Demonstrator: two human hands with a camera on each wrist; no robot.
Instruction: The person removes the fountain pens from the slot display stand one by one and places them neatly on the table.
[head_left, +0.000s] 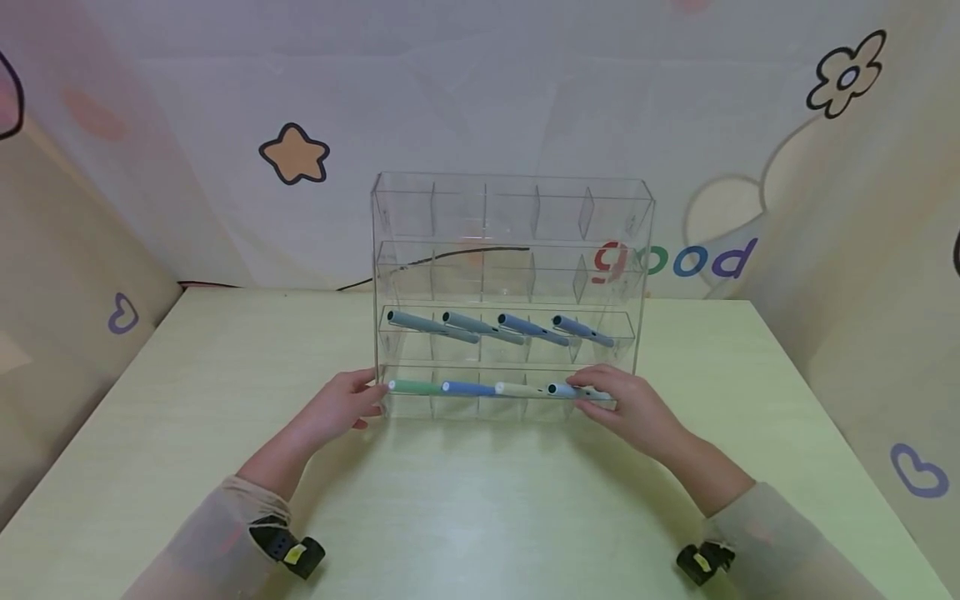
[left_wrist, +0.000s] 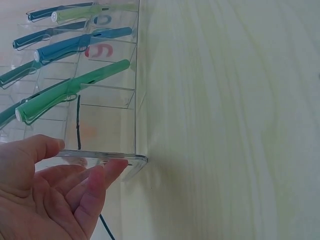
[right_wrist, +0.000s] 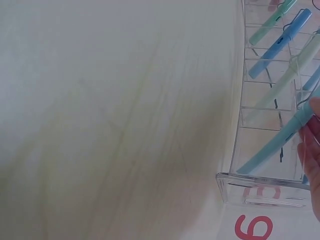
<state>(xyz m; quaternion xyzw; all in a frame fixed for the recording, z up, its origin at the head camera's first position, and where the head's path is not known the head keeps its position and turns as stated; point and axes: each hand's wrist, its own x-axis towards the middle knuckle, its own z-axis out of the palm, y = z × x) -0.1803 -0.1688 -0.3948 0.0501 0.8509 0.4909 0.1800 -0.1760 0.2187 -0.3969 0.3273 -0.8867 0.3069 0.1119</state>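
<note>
A clear acrylic pen rack (head_left: 507, 367) with rows of small compartments stands upright on the table. My left hand (head_left: 345, 407) holds its lower left side, thumb and fingers on either side of the side panel (left_wrist: 100, 154). With thumb and fingers, my right hand (head_left: 630, 408) pinches a light blue pen (right_wrist: 280, 142) that lies slanted in the lowest row, towards the right end. Beside it in that row lie a cream pen (head_left: 521, 389), a blue pen (head_left: 468, 388) and a green pen (head_left: 415, 387). The right fingers are partly cut off in the right wrist view.
One row up, several blue-toned pens (head_left: 532, 328) lean in their compartments. The upper two rows of the rack hold no pens. Behind the pale wooden table (head_left: 480, 508) hangs a printed cloth (head_left: 480, 108), close to the back of the rack.
</note>
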